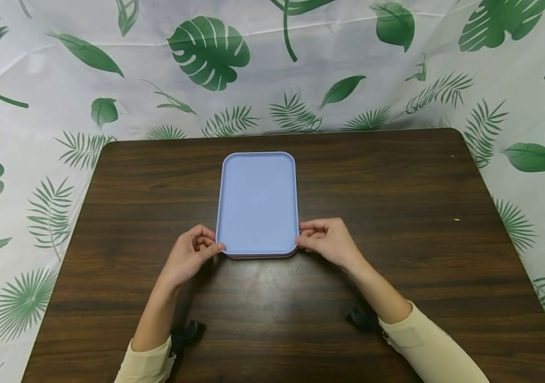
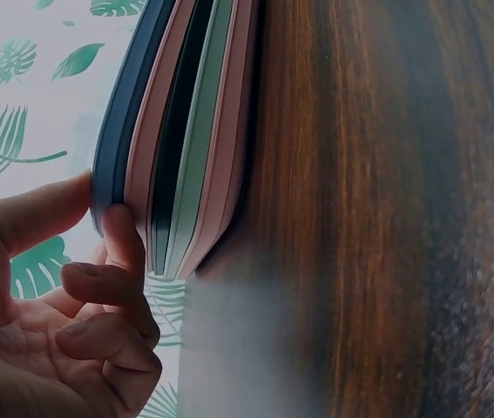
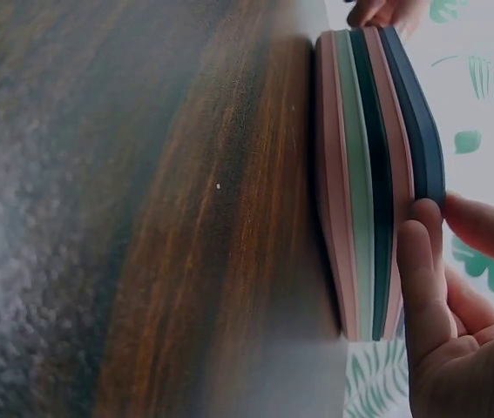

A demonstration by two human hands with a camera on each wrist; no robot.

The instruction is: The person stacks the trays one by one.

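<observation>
Fingers of my left hand (image 1: 190,254) curl at the near left corner of the stack of flat rectangular plastic trays (image 1: 257,205); in the left wrist view the thumb (image 2: 42,207) bears on the top rim while the index fingertip (image 2: 123,237) sits just under the blue top tray's edge (image 2: 120,131). My right hand (image 1: 327,240) mirrors this at the near right corner, with one finger (image 3: 422,261) laid along the stack's side and the thumb (image 3: 486,228) over the top rim. Both hands pinch lightly; neither is closed fully.

The stack lies flat at the middle of the dark wood-grain table (image 1: 397,213), long axis pointing away from me.

Handling, as I judge it: the trays are stiff, thin, light and smooth, so nested layers may slide or cling together. The rim edge at the near corners is the sound place to grip; a fingertip under the top lip separates one tray.

Contents: the top tray's surface holds nothing. Beneath it the wrist views show pink, dark, green and pink layers (image 3: 364,183).
</observation>
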